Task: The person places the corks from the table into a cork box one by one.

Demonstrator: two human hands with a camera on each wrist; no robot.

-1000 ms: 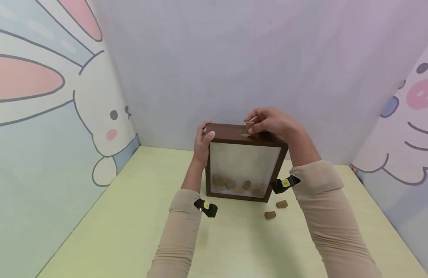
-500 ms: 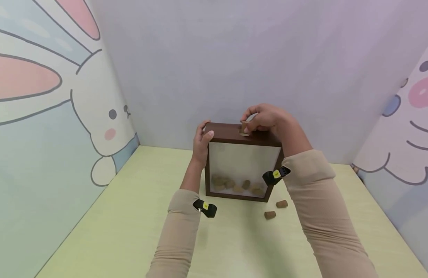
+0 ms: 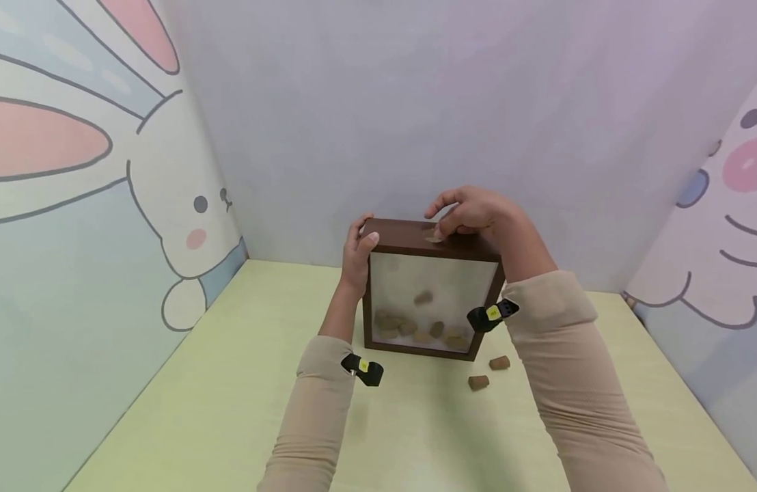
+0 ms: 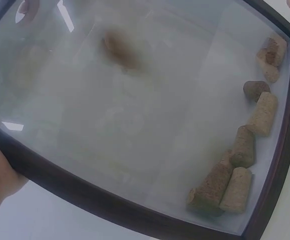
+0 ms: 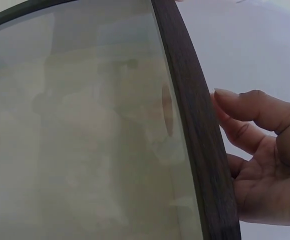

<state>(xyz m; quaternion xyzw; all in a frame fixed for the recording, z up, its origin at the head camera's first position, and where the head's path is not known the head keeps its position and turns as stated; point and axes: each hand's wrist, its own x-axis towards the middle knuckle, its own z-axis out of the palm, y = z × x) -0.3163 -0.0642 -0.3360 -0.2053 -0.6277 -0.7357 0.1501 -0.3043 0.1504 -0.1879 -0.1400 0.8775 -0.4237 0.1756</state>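
A dark brown wooden shadow box (image 3: 395,231) with a clear front stands upright on the table, a round hole (image 3: 432,236) in its top. My left hand (image 3: 356,260) grips its upper left corner, thumb on the top's front edge. Over the hole is my right hand (image 3: 473,208), holding nothing; its fingers are loosely bent near the top, as the right wrist view also shows. One cork (image 3: 423,298) is in mid-air behind the pane, blurred in the left wrist view. Several corks (image 4: 263,114) lie along the bottom inside.
Two loose corks, one nearer (image 3: 478,383) and one farther (image 3: 499,363), lie on the pale green table (image 3: 243,383) right of the box. A plain wall (image 3: 366,123) rises behind, with cartoon-printed panels (image 3: 52,273) at both sides.
My right hand moved slightly left to the hole and let go of the cork it pinched. That cork has dropped through into the box. My left hand kept its place.
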